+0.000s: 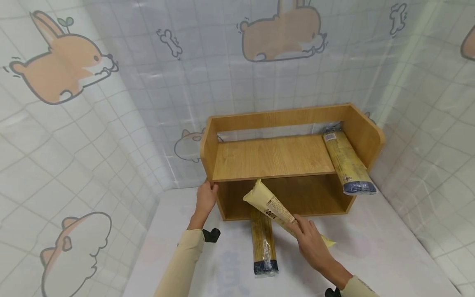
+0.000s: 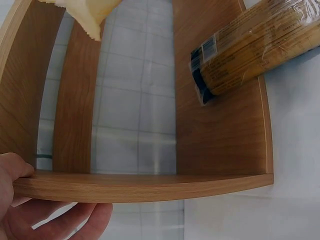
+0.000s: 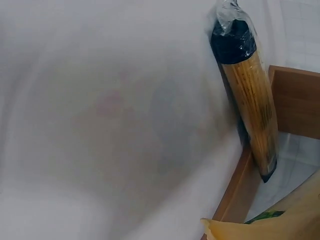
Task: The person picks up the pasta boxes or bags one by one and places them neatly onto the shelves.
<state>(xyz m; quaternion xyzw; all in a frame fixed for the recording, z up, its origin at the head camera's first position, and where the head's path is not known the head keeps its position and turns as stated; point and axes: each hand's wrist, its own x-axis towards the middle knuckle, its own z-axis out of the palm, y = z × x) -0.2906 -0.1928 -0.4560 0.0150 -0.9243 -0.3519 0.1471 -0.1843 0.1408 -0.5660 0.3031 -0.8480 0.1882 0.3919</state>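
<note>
My left hand (image 1: 205,199) grips the left side panel of a two-tier wooden shelf (image 1: 274,159); in the left wrist view its thumb and fingers (image 2: 97,220) lie on either side of the panel edge. My right hand (image 1: 311,243) holds a pale yellow packet (image 1: 272,204) with dark print, slanting in front of the lower compartment. In the right wrist view the packet (image 3: 280,227) shows at the bottom corner, but the hand is out of sight. Below the packet, a long plastic-wrapped pack (image 1: 264,243) with navy ends lies partly inside the lower compartment.
A similar long pack (image 1: 346,159) lies on the upper tier against the right side panel, its navy end jutting past the front edge. The shelf stands on a white-covered table (image 1: 174,202). Behind and beside it hang white gridded sheets (image 1: 208,78) with cartoon dogs.
</note>
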